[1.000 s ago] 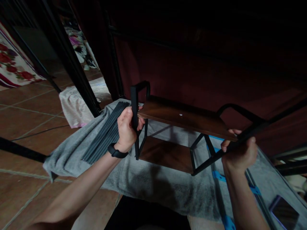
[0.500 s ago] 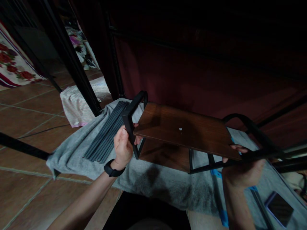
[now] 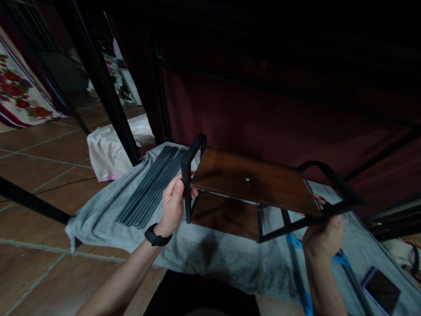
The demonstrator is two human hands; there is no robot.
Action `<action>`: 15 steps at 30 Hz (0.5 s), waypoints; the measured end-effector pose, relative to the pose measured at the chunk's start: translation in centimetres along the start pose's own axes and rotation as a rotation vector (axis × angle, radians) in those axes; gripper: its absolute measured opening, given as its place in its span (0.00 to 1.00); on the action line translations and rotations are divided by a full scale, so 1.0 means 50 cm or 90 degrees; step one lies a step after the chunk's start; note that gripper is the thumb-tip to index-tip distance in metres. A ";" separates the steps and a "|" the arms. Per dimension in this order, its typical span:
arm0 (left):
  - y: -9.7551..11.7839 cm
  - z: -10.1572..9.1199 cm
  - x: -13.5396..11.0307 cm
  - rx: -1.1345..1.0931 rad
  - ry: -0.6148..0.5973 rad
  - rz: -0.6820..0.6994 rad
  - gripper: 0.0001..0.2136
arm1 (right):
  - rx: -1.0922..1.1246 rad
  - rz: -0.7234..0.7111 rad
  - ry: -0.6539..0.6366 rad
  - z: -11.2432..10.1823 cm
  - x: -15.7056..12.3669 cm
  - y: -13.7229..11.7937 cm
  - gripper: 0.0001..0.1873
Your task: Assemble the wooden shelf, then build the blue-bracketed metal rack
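A brown wood-grain upper shelf board (image 3: 250,177) lies between two black metal side frames. My left hand (image 3: 174,199) is closed round the upright of the left side frame (image 3: 186,184), its fingertips behind and near the board's left end. The right side frame (image 3: 335,175) leans outward to the right. Closed round its bar, my right hand (image 3: 324,239) has fingers showing beyond it beside the board's right end. Below is a lower wood-grain board (image 3: 225,215), resting over a grey cloth. A small pale mark sits on the upper board.
Several dark grey rods (image 3: 149,188) lie in a bundle on the grey cloth (image 3: 105,219) at left. A phone (image 3: 381,287) and dark bars with blue wrapping (image 3: 341,259) lie at right. Black posts (image 3: 108,87) and a dark red panel (image 3: 279,118) stand behind.
My right hand and the right side frame have moved left, and the frame leans outward less. My left hand still grips the left frame. The view has shifted slightly.
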State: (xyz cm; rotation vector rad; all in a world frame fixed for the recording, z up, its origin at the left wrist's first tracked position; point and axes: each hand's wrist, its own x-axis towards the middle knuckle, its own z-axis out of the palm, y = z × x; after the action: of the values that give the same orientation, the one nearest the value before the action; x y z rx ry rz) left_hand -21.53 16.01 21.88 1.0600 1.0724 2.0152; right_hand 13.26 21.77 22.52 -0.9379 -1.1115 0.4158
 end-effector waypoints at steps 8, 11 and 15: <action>-0.015 -0.025 0.002 0.099 0.086 0.087 0.22 | -0.173 -0.032 -0.018 -0.026 -0.003 -0.037 0.27; -0.022 -0.036 0.004 0.115 0.084 0.098 0.22 | -0.107 -0.004 -0.001 -0.026 -0.007 -0.039 0.26; -0.021 -0.046 0.004 0.132 0.069 0.078 0.22 | -0.066 0.042 0.026 -0.036 -0.010 -0.025 0.25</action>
State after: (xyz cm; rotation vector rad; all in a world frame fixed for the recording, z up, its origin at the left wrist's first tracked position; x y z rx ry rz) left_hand -23.48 15.81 20.25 1.1572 1.3259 2.1137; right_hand 14.44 19.94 23.01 -1.0720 -1.0757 0.3934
